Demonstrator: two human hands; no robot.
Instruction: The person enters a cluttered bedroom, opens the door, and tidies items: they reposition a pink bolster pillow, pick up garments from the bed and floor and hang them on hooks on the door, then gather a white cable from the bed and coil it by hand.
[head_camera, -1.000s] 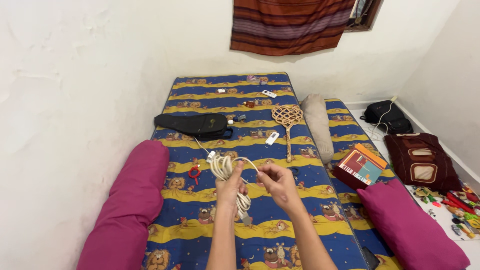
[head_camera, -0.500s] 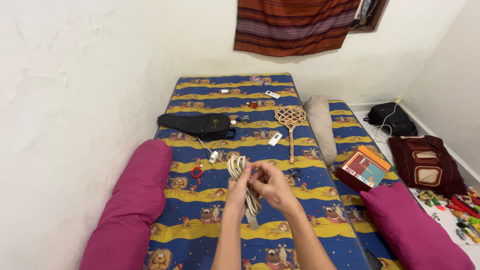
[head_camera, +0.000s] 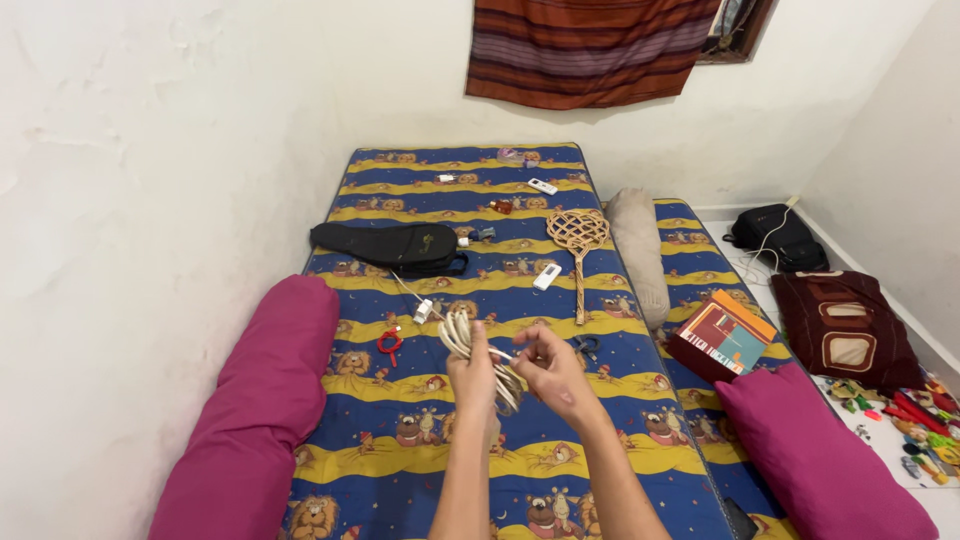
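- Left hand (head_camera: 472, 372) grip wrapped round a coiled cream cable (head_camera: 468, 342), a smooth, glossy bundle of loops held above the mattress (head_camera: 520, 440).
- Right hand (head_camera: 553, 372) grip pinching a strand of the cable just beside the coil.
- Mattress: soft printed cloth, blue and yellow stripes.
- Beyond the coil: woven rattan beater (head_camera: 577, 240), flat black case (head_camera: 388, 246), small red loop (head_camera: 389, 343).
- Plump magenta bolsters (head_camera: 262, 400) line both mattress edges; open cloth between them.

cream cable (head_camera: 462, 336) | coiled loops | bunched, held above mattress
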